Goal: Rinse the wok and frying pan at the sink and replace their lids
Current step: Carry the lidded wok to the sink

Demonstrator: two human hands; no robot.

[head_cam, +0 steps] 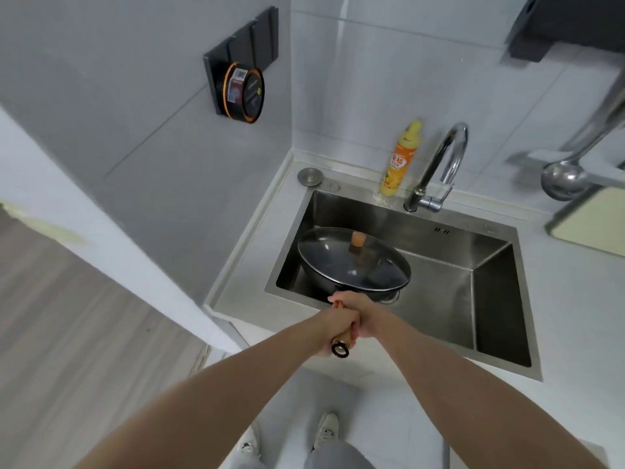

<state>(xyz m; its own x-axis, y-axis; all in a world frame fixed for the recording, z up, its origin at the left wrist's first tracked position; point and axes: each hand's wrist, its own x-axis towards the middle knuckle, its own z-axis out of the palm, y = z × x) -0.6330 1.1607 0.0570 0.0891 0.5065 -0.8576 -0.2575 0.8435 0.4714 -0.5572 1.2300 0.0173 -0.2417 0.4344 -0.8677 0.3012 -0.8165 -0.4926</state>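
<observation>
Both hands [351, 319] gripping wooden handle [341, 340], lidded wok [351, 262] over steel sink [490, 299]

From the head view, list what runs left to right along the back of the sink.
Drain knob → soap bottle → faucet → ladle

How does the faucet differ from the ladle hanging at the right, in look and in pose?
The faucet stands upright on the sink rim and curves over in an arch; the ladle hangs on the wall, bowl downward. The faucet is a bent tube with a side lever; the ladle ends in a round bowl on a straight handle. Both are shiny silver metal.
</observation>
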